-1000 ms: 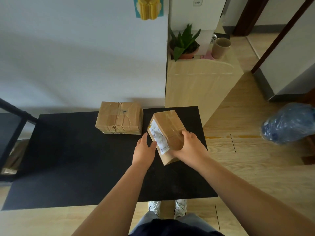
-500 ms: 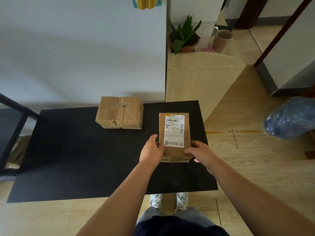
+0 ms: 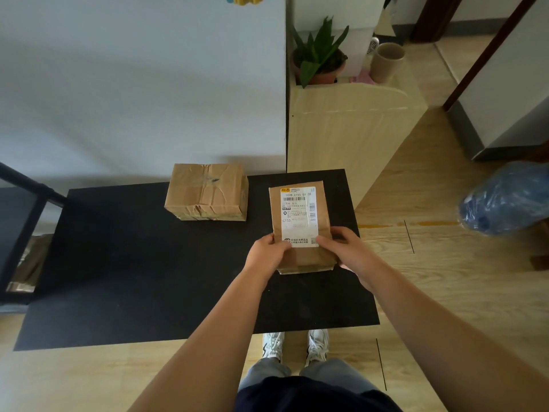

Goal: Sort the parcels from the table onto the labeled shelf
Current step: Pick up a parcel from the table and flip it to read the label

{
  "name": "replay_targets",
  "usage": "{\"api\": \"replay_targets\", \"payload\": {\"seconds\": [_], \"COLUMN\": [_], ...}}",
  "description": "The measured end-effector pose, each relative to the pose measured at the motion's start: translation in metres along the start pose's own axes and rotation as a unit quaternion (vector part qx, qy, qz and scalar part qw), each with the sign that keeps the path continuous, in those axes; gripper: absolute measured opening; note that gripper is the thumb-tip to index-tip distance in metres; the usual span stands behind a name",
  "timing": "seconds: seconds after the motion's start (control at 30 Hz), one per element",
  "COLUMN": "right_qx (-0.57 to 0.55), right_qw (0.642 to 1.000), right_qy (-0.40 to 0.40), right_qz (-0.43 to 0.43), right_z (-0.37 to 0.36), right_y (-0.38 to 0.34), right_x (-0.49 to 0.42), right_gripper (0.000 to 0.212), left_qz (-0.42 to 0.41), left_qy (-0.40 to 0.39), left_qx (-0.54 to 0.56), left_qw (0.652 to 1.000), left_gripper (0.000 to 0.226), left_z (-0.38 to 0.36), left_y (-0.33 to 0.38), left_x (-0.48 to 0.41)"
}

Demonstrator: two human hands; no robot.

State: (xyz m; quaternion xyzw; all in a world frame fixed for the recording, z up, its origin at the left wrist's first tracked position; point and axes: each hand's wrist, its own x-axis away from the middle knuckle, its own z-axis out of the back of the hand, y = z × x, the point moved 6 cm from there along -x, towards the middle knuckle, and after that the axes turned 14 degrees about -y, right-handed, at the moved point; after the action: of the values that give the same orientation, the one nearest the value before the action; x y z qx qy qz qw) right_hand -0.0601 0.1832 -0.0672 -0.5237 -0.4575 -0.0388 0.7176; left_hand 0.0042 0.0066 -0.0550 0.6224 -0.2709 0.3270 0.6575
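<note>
A small brown parcel (image 3: 300,215) with a white shipping label facing up is held over the right part of the black table (image 3: 124,272). My left hand (image 3: 267,251) grips its near left edge and my right hand (image 3: 344,248) grips its near right edge, thumb on the label. A second, wider brown parcel (image 3: 206,191), wrapped in creased tape, lies flat at the table's back, left of the held one. A black shelf frame (image 3: 26,203) shows at the far left edge.
A light wooden cabinet (image 3: 341,129) stands behind the table's right corner, with a potted plant (image 3: 319,58) and a paper cup (image 3: 386,62) on it. A blue plastic bag (image 3: 508,197) sits at the right. A white wall rises behind the table.
The held parcel was turned from a tilted pose, label on its side, to label up. My left hand closed onto its left edge and my right hand shifted to its near right edge.
</note>
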Motion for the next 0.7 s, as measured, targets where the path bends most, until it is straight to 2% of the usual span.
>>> {"api": "replay_targets", "payload": {"seconds": [0.2, 0.3, 0.4, 0.53, 0.7], "right_qx": [-0.061, -0.069, -0.095, -0.145, -0.137], "right_qw": [0.994, 0.988, 0.978, 0.963, 0.954], "right_qy": [-0.033, -0.042, -0.047, -0.073, -0.083], "right_qz": [0.09, 0.135, 0.178, 0.215, 0.252], "right_z": [0.008, 0.009, 0.009, 0.004, 0.004], "right_y": [-0.048, -0.076, -0.096, -0.112, -0.13], "right_x": [0.023, 0.044, 0.064, 0.088, 0.115], "right_gripper": [0.063, 0.066, 0.053, 0.051, 0.049], "left_qz": [-0.06, -0.112, -0.166, -0.234, -0.277], "left_qy": [0.037, 0.04, 0.012, -0.052, -0.052], "left_qx": [0.134, 0.183, 0.195, 0.173, 0.152], "left_qw": [0.988, 0.976, 0.966, 0.955, 0.947], "left_gripper": [0.043, 0.036, 0.047, 0.056, 0.071], "left_z": [0.016, 0.031, 0.043, 0.046, 0.05], "left_y": [0.029, 0.047, 0.067, 0.094, 0.112], "left_x": [0.03, 0.048, 0.064, 0.088, 0.118]}}
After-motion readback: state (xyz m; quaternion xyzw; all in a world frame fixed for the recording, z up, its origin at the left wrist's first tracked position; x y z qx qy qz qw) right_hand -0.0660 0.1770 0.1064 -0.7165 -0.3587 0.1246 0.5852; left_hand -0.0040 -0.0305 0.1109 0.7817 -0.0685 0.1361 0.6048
